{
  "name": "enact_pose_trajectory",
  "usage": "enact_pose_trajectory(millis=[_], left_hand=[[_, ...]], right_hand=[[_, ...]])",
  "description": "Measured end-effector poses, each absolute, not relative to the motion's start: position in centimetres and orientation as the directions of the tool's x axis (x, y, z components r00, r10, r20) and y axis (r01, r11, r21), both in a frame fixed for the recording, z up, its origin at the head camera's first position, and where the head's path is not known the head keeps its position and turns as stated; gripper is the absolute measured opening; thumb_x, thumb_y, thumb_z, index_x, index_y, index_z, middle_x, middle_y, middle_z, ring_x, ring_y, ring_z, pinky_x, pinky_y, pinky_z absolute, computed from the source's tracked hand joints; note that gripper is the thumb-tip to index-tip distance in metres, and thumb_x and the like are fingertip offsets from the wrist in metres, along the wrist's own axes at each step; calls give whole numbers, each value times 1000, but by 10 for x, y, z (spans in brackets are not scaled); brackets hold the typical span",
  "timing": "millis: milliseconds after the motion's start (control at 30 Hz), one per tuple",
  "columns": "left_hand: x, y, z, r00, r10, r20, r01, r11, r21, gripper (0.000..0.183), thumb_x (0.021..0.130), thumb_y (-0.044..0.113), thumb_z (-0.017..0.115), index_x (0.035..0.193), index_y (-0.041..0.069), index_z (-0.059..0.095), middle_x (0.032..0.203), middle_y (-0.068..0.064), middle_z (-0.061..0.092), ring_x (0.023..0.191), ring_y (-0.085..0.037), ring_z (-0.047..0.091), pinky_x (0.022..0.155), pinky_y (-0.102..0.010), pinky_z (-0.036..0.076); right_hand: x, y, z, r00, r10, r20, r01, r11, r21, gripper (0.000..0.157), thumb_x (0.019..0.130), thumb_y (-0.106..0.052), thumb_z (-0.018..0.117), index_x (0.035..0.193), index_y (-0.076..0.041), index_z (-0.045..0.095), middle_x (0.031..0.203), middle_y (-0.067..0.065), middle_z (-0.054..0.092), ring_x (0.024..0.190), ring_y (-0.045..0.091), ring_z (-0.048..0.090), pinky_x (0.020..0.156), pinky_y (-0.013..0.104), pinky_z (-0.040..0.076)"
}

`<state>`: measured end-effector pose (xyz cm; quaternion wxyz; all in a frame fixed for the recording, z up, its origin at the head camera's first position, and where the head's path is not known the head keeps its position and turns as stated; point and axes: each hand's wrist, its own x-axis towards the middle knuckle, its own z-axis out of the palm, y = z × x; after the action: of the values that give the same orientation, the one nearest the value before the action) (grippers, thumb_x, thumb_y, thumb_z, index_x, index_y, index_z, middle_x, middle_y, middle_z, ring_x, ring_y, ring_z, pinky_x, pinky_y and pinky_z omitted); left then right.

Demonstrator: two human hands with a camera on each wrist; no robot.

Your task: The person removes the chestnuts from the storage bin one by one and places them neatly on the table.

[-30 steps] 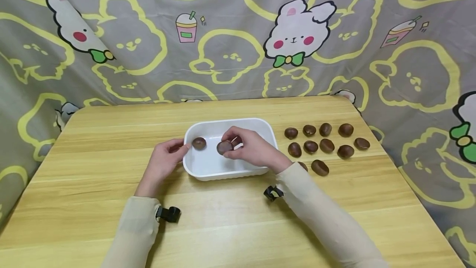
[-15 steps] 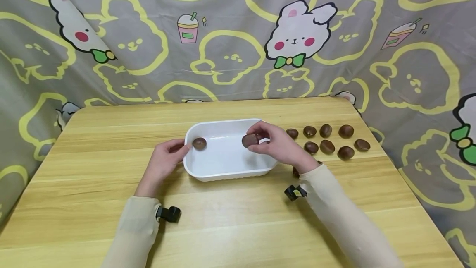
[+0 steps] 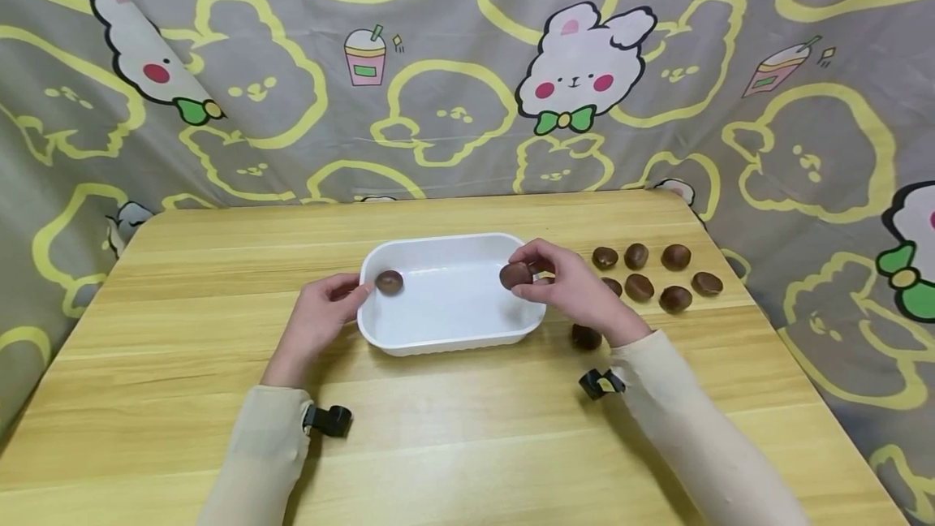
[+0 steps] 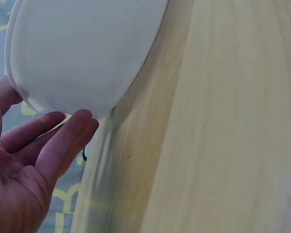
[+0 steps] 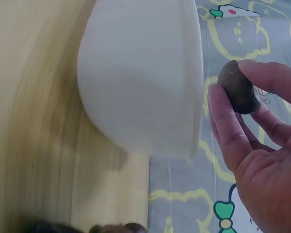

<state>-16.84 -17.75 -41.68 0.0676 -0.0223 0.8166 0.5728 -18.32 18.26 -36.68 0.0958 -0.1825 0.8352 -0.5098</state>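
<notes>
A white plastic container (image 3: 438, 303) stands on the wooden table, with one brown chestnut (image 3: 389, 282) lying inside at its left end. My left hand (image 3: 325, 311) holds the container's left end, thumb at the rim and fingertips against the outer wall (image 4: 82, 58). Above the right rim, my right hand (image 3: 566, 286) pinches another chestnut (image 3: 515, 276) between thumb and fingers. That chestnut (image 5: 237, 87) is off the container in the right wrist view, apart from the wall (image 5: 140, 82).
To the right lie several more chestnuts (image 3: 639, 288) in loose rows, some partly hidden behind my right hand. One chestnut (image 3: 586, 337) sits near the right wrist. A patterned grey curtain (image 3: 453, 136) hangs behind the table (image 3: 438, 445).
My right hand has moved to the right with its chestnut, from over the container's middle to its right rim. My left hand has stayed at the left end.
</notes>
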Motion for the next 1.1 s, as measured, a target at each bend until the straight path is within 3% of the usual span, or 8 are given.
enact_pose_trajectory(millis=[400, 667, 800, 1100], left_hand=[[-168, -179, -416, -989, 57, -135, -108, 334, 936, 49, 98, 28, 63, 133, -5, 56, 124, -24, 60, 110, -32, 60, 82, -27, 56], [-167, -180, -415, -989, 61, -135, -107, 337, 936, 48, 99, 26, 62, 134, -7, 55, 126, -24, 59, 111, -34, 60, 82, -26, 56], [-167, -181, -415, -989, 58, -133, -106, 336, 936, 49, 98, 27, 62, 133, -6, 55, 126, -24, 59, 111, -34, 60, 82, -26, 56], [-167, -180, -416, -990, 63, -125, -98, 329, 939, 49, 98, 28, 62, 133, -6, 56, 126, -24, 59, 111, -33, 60, 82, -27, 56]], right_hand=[[-173, 220, -363, -950, -311, 17, -171, 475, -863, 34, 89, -16, 75, 119, -9, 61, 113, 7, 63, 107, 23, 58, 83, 33, 52], [-158, 254, -365, -976, -216, 10, -128, 540, -832, 37, 90, -17, 74, 122, -5, 59, 114, 11, 61, 98, 24, 58, 77, 23, 50], [-151, 267, -368, -985, -173, 10, -104, 547, -831, 38, 90, -19, 74, 122, -4, 58, 117, 12, 58, 101, 22, 56, 79, 19, 48], [-134, 308, -379, -993, -116, 36, -101, 615, -782, 39, 89, -16, 75, 121, 1, 59, 106, 15, 61, 89, 13, 57, 69, 17, 49]])
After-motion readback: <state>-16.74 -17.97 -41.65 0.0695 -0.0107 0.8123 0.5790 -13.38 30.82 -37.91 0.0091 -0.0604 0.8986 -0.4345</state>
